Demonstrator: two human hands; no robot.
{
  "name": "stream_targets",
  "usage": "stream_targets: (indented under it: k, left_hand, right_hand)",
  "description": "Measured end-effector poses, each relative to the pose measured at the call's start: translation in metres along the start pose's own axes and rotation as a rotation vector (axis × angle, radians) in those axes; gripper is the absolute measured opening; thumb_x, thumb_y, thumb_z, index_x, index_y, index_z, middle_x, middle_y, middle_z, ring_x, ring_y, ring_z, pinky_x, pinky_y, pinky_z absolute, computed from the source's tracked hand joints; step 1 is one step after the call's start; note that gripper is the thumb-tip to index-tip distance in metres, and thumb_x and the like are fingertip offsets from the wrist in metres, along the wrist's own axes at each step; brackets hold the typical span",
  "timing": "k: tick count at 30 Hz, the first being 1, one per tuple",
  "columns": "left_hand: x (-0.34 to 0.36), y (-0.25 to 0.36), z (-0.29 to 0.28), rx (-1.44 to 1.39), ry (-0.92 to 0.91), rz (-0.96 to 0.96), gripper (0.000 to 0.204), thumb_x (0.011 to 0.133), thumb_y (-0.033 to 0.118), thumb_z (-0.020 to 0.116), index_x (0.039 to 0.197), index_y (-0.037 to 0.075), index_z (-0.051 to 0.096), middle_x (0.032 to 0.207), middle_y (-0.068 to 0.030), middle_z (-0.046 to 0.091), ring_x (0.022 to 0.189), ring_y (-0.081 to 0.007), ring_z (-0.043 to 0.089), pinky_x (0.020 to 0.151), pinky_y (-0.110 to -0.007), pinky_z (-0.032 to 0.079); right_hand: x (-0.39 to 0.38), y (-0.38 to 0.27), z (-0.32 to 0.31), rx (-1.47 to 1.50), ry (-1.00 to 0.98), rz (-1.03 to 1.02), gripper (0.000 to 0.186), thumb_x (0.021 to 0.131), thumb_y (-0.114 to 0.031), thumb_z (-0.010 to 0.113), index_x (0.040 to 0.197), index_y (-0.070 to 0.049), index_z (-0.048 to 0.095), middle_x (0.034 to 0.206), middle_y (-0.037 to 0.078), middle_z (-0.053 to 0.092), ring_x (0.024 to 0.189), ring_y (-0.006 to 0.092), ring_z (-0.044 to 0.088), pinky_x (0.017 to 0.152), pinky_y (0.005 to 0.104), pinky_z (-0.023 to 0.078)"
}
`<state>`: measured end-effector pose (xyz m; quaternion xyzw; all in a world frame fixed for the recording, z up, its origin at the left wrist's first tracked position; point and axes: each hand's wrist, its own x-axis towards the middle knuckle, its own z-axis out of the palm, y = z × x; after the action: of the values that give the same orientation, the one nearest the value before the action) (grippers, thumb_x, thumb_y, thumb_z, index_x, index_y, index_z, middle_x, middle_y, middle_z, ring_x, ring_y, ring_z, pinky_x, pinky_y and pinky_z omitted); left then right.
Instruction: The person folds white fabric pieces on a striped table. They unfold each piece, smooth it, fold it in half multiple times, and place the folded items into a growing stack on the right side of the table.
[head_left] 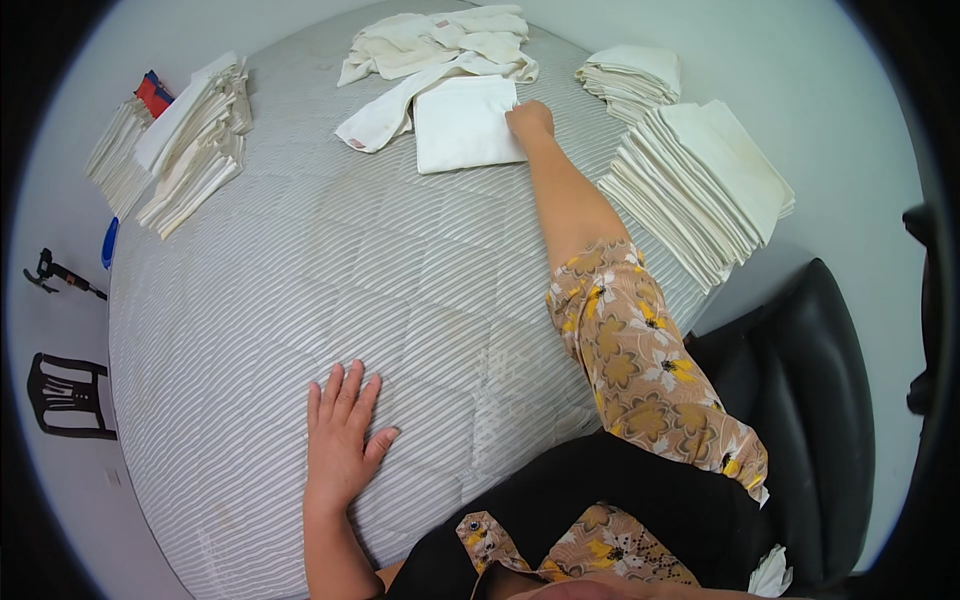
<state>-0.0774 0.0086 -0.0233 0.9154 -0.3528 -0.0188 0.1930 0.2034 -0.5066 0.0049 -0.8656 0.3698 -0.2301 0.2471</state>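
My left hand (342, 435) lies flat on the striped mattress (260, 330), fingers spread, holding nothing. Stretched out to the far side, my right hand (530, 119) is closed at the right edge of a folded white cloth (466, 128); its fingertips are partly hidden. This cloth lies flat as a neat square. Just behind it is a loose heap of crumpled white cloths (430, 42), and one of them (375, 127) trails out to the left of the square.
A tall stack of folded white cloths (690, 190) stands at the right, with a smaller pile (632, 78) behind it. More stacks (200, 140) sit at the far left, beside a red and blue item (153, 93). A black padded chair (790, 420) is close on my right.
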Motion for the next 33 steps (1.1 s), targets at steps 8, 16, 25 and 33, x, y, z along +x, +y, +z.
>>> stream_targets:
  k: [8, 16, 25, 33]
  left_hand:
    - [-0.001, -0.002, 0.003, -0.018, 0.015, 0.014, 0.065, 0.092, 0.041, 0.068, 0.147, 0.009, 0.052, 0.159, -0.0115, 0.042, 0.151, -0.035, 0.03, 0.124, -0.057, 0.015]
    - [0.004, -0.008, 0.009, -0.733, 0.267, -0.121, 0.083, 0.088, 0.022, 0.071, 0.159, 0.006, 0.031, 0.147, -0.0217, 0.052, 0.138, -0.0364, 0.047, 0.116, -0.046, 0.034]
    - [-0.004, 0.009, 0.007, -0.616, 0.29, -0.166, 0.054, 0.094, 0.016, 0.067, 0.145, 0.005, 0.053, 0.131, -0.0139, 0.059, 0.111, -0.0231, 0.059, 0.095, -0.035, 0.048]
    - [-0.002, -0.011, 0.022, -0.539, 0.523, -0.258, 0.028, 0.103, 0.011, 0.05, 0.125, 0.002, 0.063, 0.097, -0.0151, 0.071, 0.085, -0.0219, 0.066, 0.078, -0.036, 0.053]
  right_hand:
    - [-0.096, -0.032, -0.002, 0.154, 0.023, -0.952, 0.021, 0.086, -0.014, 0.065, 0.106, -0.012, 0.073, 0.099, 0.011, 0.073, 0.093, 0.0342, 0.066, 0.083, 0.0465, 0.052]
    - [-0.319, -0.01, -0.051, 0.184, -0.718, -1.578, 0.018, 0.092, -0.013, 0.056, 0.105, -0.009, 0.069, 0.116, 0.006, 0.071, 0.108, 0.0254, 0.064, 0.095, 0.0446, 0.046]
    - [-0.41, -0.004, -0.065, 0.217, -0.625, -1.701, 0.013, 0.095, -0.02, 0.055, 0.095, -0.012, 0.066, 0.138, 0.004, 0.059, 0.138, 0.0329, 0.043, 0.115, 0.0631, 0.026]
    - [-0.398, -0.001, -0.051, 0.477, -0.91, -1.361, 0.016, 0.087, -0.02, 0.07, 0.098, -0.007, 0.067, 0.117, 0.01, 0.065, 0.114, 0.0312, 0.058, 0.093, 0.0462, 0.048]
